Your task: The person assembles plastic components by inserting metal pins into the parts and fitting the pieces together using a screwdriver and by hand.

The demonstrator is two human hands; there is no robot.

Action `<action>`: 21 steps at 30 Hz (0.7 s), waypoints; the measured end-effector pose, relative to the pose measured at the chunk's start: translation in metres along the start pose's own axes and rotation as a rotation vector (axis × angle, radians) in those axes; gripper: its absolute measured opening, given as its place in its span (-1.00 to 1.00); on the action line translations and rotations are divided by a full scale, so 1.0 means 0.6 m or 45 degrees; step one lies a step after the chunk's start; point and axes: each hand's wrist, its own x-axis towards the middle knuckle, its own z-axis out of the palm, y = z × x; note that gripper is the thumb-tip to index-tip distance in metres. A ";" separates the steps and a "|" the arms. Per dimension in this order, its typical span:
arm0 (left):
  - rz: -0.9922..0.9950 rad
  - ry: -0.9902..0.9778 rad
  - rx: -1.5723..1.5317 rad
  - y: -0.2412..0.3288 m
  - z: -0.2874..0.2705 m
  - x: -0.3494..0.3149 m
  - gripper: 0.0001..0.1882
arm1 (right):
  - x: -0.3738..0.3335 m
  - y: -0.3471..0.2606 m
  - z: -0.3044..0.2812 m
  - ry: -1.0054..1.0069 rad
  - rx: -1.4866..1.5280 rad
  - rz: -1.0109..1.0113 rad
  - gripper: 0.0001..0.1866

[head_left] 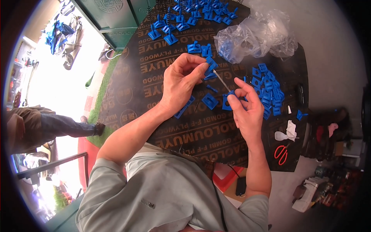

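while the left hand (pixel 181 81) pinches a small blue plastic part (pixel 210 65) above the middle of the tabletop (pixel 133 83), the right hand (pixel 247 110) grasps a slim tool (pixel 222 80), its straight metal shaft reaching to the part's near side. left edge of the board is curved; dark printed plywood lies exposed between it and the left hand. angular blue pieces (pixel 267 89) are heaped beside the right hand; red-handled scissors (pixel 281 154) lie near the right edge. a crumpled clear plastic bag (pixel 259 34) occupies the far right.
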 end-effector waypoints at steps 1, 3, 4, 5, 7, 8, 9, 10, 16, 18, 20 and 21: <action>0.013 -0.004 -0.008 0.000 0.002 0.000 -0.84 | 0.001 -0.001 -0.002 0.017 0.043 0.051 -0.52; 0.026 -0.008 -0.017 0.001 0.006 0.000 -0.85 | 0.004 0.004 -0.013 -0.005 -0.004 0.068 -0.52; 0.031 -0.003 -0.030 0.001 0.008 0.000 -0.85 | 0.005 0.009 -0.017 -0.028 -0.048 0.085 -0.52; 0.037 0.001 -0.043 0.001 0.010 0.000 -0.84 | 0.007 0.016 -0.014 -0.025 -0.048 0.085 -0.52; 0.036 -0.005 -0.042 0.000 0.006 0.001 -0.84 | 0.010 0.028 -0.002 0.079 -0.083 -0.295 -0.54; 0.037 -0.008 -0.040 -0.001 0.003 0.001 -0.84 | 0.009 0.025 0.000 0.076 -0.081 -0.294 -0.54; 0.036 -0.006 -0.038 -0.002 0.002 0.001 -0.84 | 0.008 0.017 0.002 0.071 -0.063 -0.225 -0.52; 0.044 -0.007 -0.049 -0.002 0.002 0.001 -0.85 | 0.007 0.012 0.002 0.067 -0.047 -0.157 -0.51; 0.041 -0.001 -0.045 -0.001 0.005 0.000 -0.84 | 0.006 0.014 -0.014 -0.009 -0.064 0.023 -0.45; 0.046 -0.002 -0.052 -0.002 0.006 0.001 -0.84 | 0.001 0.003 0.001 0.037 -0.068 -0.048 -0.48; 0.037 0.002 -0.054 -0.003 0.004 0.001 -0.84 | 0.000 0.001 0.008 0.079 -0.076 -0.123 -0.50; 0.038 0.003 -0.055 -0.003 0.002 0.001 -0.84 | 0.002 0.006 0.008 0.062 -0.059 -0.119 -0.51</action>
